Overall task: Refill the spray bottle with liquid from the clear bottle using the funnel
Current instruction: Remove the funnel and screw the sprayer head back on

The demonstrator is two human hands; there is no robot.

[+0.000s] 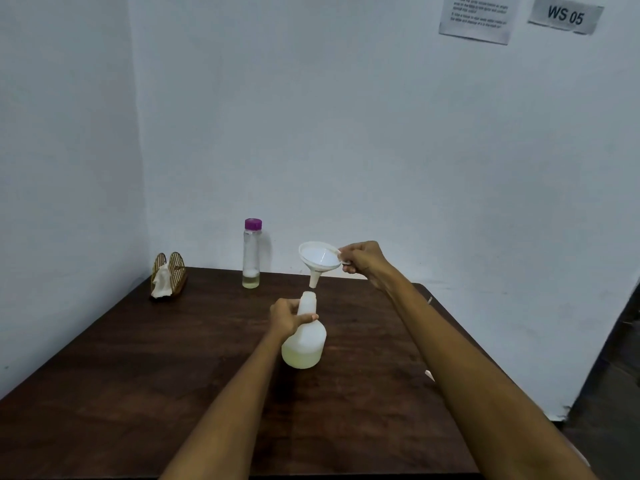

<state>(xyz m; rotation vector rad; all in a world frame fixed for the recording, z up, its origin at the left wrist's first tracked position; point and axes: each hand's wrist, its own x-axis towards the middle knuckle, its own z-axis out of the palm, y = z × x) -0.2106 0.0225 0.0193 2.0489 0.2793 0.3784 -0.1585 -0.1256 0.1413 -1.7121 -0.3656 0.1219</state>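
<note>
Spray bottle (304, 341) stands uncapped on the dark wooden desk (138, 358), the left hand (287, 317) wrapped around its neck. Right hand (363, 259) pinches the white funnel (320, 259) by its rim tab, spout just above the bottle's mouth. Farther back stands the clear bottle (251, 254), purple-capped, nearly empty.

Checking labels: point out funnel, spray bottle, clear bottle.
funnel (320, 256), head view, inside of the white cone.
spray bottle (304, 351), head view, lower body where the yellowish liquid shows.
clear bottle (251, 254), head view, middle of the transparent wall, below the purple cap.
</note>
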